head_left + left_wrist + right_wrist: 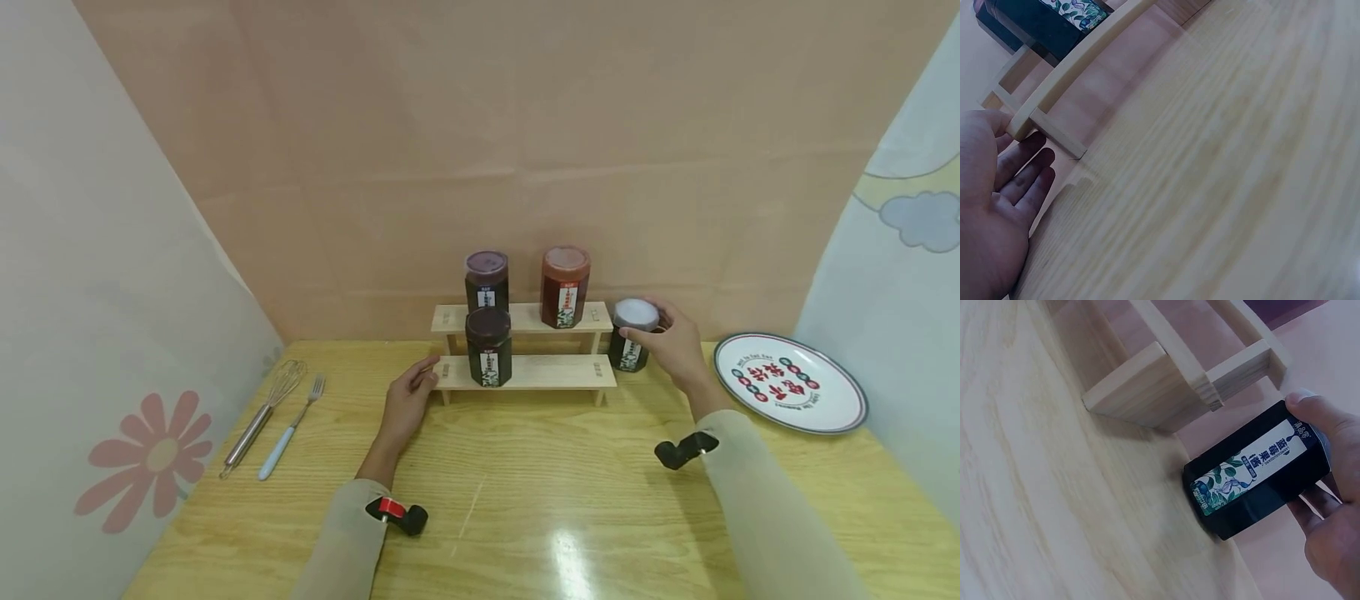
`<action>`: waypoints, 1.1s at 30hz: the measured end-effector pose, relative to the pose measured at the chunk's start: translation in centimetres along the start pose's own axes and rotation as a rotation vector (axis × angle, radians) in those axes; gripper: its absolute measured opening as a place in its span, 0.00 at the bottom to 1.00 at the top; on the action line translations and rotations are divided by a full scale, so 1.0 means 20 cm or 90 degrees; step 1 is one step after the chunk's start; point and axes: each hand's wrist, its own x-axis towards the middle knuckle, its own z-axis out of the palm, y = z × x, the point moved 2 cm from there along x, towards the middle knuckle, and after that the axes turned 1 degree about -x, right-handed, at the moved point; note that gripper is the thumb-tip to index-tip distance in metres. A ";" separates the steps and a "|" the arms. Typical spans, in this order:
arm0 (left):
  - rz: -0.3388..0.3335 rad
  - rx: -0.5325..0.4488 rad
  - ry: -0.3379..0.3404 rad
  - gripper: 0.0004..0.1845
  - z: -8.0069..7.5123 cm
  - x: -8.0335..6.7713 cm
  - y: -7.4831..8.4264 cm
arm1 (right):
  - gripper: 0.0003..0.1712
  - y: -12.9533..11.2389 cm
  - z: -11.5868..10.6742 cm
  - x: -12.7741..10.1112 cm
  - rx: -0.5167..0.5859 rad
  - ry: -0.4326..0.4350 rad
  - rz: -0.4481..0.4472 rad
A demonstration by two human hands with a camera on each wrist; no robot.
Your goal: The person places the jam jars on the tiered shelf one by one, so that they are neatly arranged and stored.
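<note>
A wooden table point(525, 500) holds a small two-step wooden rack point(525, 372). Just right of the rack stands a dark jam jar point(632, 337), upright on the table. The right hand point(675, 346) curls around its top. The left hand point(408, 404), fingers straight, touches the rack's left end. The right wrist view shows the jar's leafy label point(1244, 467) much closer up.

both arms reach forward in pale sleeves, each wrist wearing a small black camera mount. the left hand point(407, 400) lies low with fingers straight and relaxed, palm turned inward. the right hand point(675, 346) is raised slightly, fingers and thumb curled in a grip.
</note>
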 end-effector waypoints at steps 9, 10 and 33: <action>-0.007 -0.003 -0.013 0.22 -0.01 -0.01 0.01 | 0.46 -0.08 -0.09 -0.04 0.007 -0.001 -0.003; -0.008 -0.003 -0.013 0.22 -0.01 -0.01 0.01 | 0.46 -0.09 -0.10 -0.04 0.005 0.000 -0.002; 0.006 -0.001 -0.023 0.22 -0.02 0.00 0.01 | 0.46 -0.39 -0.18 -0.19 -0.001 -0.005 -0.045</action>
